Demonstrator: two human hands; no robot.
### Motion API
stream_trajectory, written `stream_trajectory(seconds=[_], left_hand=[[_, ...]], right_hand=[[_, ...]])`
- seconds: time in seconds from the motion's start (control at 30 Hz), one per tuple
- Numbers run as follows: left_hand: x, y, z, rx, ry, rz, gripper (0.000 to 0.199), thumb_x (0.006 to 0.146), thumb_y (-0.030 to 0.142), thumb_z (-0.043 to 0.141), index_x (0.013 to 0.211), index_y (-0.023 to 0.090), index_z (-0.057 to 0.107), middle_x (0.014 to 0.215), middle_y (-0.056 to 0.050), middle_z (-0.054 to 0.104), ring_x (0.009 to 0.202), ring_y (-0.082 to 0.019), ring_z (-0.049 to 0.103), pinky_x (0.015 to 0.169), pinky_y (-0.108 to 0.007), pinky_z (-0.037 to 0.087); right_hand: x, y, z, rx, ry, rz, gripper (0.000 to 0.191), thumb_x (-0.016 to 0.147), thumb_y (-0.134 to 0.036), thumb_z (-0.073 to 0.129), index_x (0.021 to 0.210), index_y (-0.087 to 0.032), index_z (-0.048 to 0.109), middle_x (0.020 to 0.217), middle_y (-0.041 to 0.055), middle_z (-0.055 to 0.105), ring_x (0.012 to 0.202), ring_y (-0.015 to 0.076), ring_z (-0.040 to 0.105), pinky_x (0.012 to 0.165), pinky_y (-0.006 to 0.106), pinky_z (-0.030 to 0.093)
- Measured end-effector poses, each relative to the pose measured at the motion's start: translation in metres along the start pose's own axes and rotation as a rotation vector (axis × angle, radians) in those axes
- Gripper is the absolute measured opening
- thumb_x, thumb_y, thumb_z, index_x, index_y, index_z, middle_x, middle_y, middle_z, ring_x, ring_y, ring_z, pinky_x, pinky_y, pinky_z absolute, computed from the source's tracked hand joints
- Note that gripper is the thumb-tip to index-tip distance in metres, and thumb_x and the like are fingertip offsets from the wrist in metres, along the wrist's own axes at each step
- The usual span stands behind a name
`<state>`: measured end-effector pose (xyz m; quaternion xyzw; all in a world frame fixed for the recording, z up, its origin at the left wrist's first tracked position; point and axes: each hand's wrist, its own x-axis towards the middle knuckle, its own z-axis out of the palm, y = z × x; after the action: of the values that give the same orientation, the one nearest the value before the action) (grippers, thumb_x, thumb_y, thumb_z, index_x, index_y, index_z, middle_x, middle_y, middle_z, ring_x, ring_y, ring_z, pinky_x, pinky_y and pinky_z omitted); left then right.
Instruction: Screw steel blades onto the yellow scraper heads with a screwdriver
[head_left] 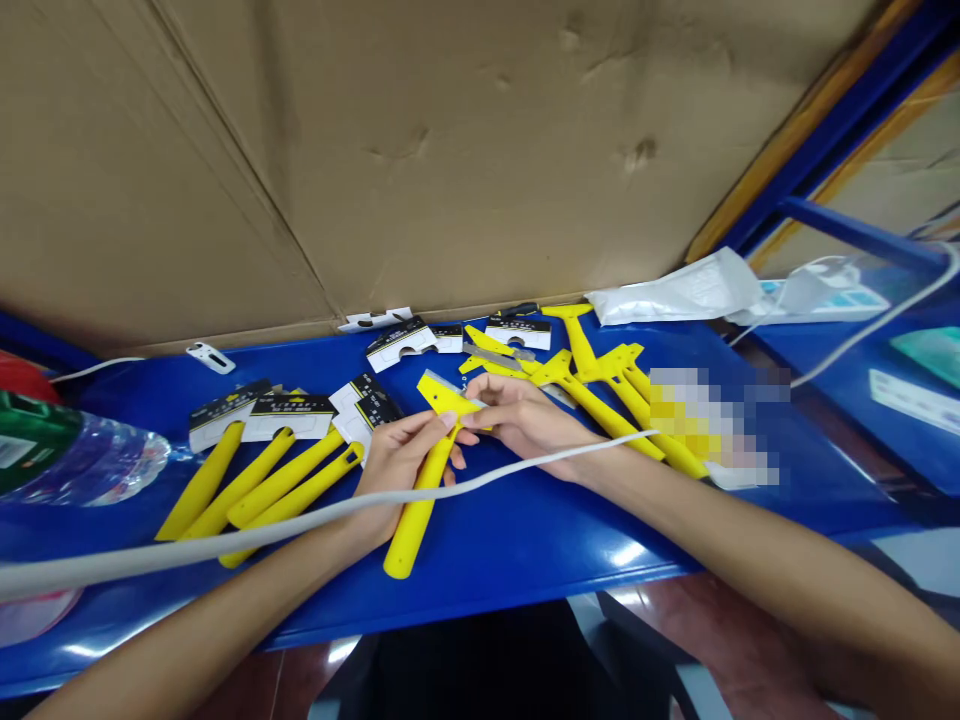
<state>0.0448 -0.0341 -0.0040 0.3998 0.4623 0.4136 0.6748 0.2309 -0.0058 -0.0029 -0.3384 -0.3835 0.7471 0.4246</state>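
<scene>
Left hand (405,450) pinches yellow plastic T-shaped scraper (435,462) at neck; right hand (517,412) pinches its head's right end. Handle slants bodyward (left hand nearer).

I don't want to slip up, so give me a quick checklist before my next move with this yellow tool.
1. Left hand holding the yellow tool: ok, below its head.
2. Right hand at the tool's head: ok; how firmly it grips, cannot tell.
3. View unobstructed: not ok, the white cable crosses in front of both arms.
4. Bottle away from hands: ok, far left.
5. Handle's lower end touching the table: cannot tell.
</scene>
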Motion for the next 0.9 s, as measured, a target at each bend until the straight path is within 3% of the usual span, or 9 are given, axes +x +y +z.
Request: stream_trajectory(seconds=[0.1,0.17,0.27,0.37,0.43,0.53,0.67,0.9], left_hand=[[-0.001,-0.003,-0.001,-0.003,0.0,0.021,0.033,0.085,0.046,0.086,0.089,0.014,0.08,0.076,-0.008,0.074,0.053,-0.014,0.062,0.048,-0.025,0.054],[0.0,-0.005,-0.003,-0.001,-0.011,0.02,0.033,0.089,0.047,0.083,0.09,0.014,0.079,0.07,-0.005,0.07,0.05,-0.013,0.06,0.046,-0.024,0.051],[0.001,-0.005,-0.007,-0.003,-0.011,0.031,0.033,0.092,0.048,0.08,0.088,0.015,0.075,0.07,-0.004,0.068,0.048,-0.011,0.057,0.044,-0.022,0.046],[0.004,-0.003,-0.009,-0.029,0.028,0.085,0.032,0.09,0.046,0.082,0.084,0.017,0.071,0.077,-0.005,0.071,0.052,-0.011,0.058,0.045,-0.023,0.047],[0.006,-0.001,-0.01,-0.022,0.05,0.128,0.032,0.089,0.046,0.082,0.082,0.017,0.069,0.078,-0.005,0.071,0.053,-0.011,0.058,0.046,-0.023,0.049],[0.008,0.002,-0.013,0.001,0.075,0.177,0.033,0.087,0.046,0.082,0.081,0.017,0.067,0.079,-0.005,0.071,0.052,-0.011,0.058,0.046,-0.024,0.049],[0.009,0.004,-0.016,0.015,0.073,0.182,0.033,0.088,0.046,0.081,0.081,0.017,0.067,0.076,-0.004,0.07,0.051,-0.012,0.059,0.046,-0.024,0.048],[0.009,0.001,-0.017,-0.007,0.033,0.193,0.036,0.09,0.048,0.08,0.078,0.016,0.069,0.068,-0.003,0.066,0.048,-0.011,0.055,0.045,-0.023,0.047]], right_hand=[[0.001,0.003,-0.001,-0.049,-0.033,-0.039,0.038,0.067,-0.024,0.092,0.091,-0.023,0.063,0.082,-0.0038,0.064,0.076,0.0154,0.061,0.077,0.031,0.051],[0.004,0.005,-0.005,-0.198,-0.043,-0.144,0.031,0.079,-0.032,0.087,0.095,-0.023,0.063,0.089,-0.0012,0.066,0.08,0.0167,0.063,0.082,0.034,0.053],[0.011,0.002,-0.017,-0.639,0.052,-0.446,0.018,0.1,-0.04,0.066,0.102,-0.022,0.062,0.101,0.0049,0.069,0.093,0.0203,0.066,0.089,0.037,0.054],[0.017,-0.007,-0.034,-1.194,0.124,-0.68,0.013,0.104,-0.025,0.053,0.112,-0.021,0.063,0.119,0.0123,0.07,0.113,0.0264,0.065,0.105,0.044,0.051],[0.02,-0.014,-0.045,-1.431,0.106,-0.693,0.02,0.1,-0.016,0.053,0.115,-0.019,0.065,0.125,0.015,0.07,0.122,0.0297,0.063,0.111,0.047,0.047],[0.022,-0.021,-0.055,-1.581,0.057,-0.614,0.021,0.094,-0.013,0.058,0.111,-0.019,0.068,0.119,0.0125,0.072,0.114,0.029,0.066,0.106,0.044,0.051],[0.019,-0.022,-0.052,-1.608,-0.092,-0.583,0.015,0.097,-0.021,0.065,0.11,-0.02,0.072,0.122,0.0113,0.072,0.119,0.029,0.066,0.109,0.046,0.049],[0.014,-0.016,-0.041,-1.647,-0.126,-0.588,0.013,0.102,-0.031,0.073,0.111,-0.023,0.077,0.126,0.0116,0.07,0.128,0.0324,0.062,0.114,0.057,0.041]])
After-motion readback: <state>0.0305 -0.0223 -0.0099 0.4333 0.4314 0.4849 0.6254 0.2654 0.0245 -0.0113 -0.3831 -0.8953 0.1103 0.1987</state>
